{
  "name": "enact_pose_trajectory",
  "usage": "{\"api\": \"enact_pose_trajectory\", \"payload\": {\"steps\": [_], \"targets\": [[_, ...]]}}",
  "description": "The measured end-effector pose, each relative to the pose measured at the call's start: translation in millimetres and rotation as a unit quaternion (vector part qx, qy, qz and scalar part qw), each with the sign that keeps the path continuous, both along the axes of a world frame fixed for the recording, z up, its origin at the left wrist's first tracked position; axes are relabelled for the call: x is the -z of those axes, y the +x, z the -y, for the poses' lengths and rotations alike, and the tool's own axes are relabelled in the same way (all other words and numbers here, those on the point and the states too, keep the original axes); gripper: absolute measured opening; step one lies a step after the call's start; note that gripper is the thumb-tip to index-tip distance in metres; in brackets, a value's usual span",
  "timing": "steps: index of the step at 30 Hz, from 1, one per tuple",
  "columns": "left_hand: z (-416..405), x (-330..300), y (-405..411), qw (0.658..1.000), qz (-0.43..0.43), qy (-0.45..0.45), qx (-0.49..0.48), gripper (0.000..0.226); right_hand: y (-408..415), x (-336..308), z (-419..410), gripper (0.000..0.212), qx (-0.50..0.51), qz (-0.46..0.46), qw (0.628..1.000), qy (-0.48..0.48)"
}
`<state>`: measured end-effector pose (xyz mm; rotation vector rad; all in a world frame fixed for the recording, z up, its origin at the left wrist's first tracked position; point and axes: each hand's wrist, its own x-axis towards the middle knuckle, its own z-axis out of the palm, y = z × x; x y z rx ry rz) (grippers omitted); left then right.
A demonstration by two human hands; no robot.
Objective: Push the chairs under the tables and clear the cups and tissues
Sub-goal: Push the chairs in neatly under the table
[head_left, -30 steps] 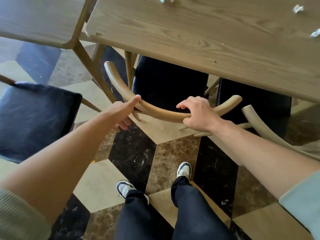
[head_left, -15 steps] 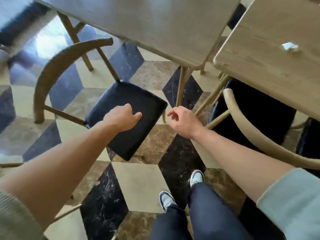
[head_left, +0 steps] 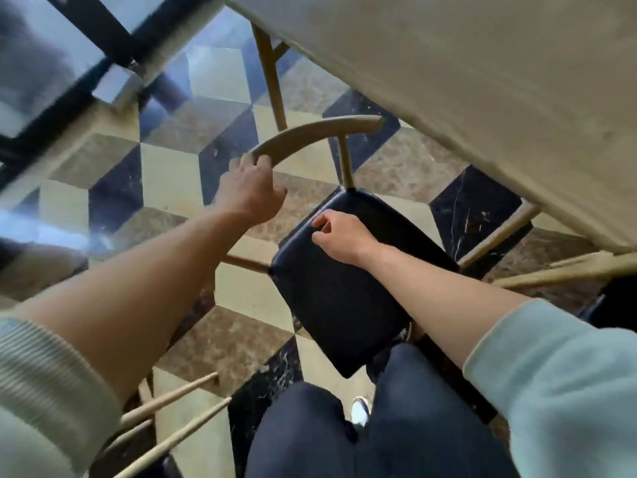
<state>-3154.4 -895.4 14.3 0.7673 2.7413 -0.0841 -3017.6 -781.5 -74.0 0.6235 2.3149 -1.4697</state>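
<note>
A chair with a black padded seat (head_left: 336, 305) and a curved wooden backrest (head_left: 310, 134) stands out on the floor beside a light wooden table (head_left: 482, 98). My left hand (head_left: 250, 191) is curled over the left end of the backrest rail. My right hand (head_left: 339, 236) hovers over the far edge of the seat, fingers loosely bent, holding nothing. The table top fills the upper right; no cups or tissues show on it from here.
Checkered marble floor of beige, brown and black tiles. Wooden legs of another chair (head_left: 172, 408) poke in at the lower left. A table leg (head_left: 272, 81) stands behind the backrest, another slanted leg (head_left: 499, 236) at right. My legs and a shoe (head_left: 360, 412) are below.
I have turned left, away from the tucked-in chair. My left hand reached forward and took hold of the backrest of the loose chair; my right hand moved over its seat.
</note>
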Motion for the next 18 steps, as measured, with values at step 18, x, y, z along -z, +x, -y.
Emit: {"api": "enact_pose_trajectory", "payload": {"steps": [18], "targets": [[-83.0, 104.0, -194.2, 0.932, 0.284, 0.057, 0.216, 0.031, -211.6, 41.6, 147.9, 0.08, 0.217, 0.179, 0.939, -0.197]]}}
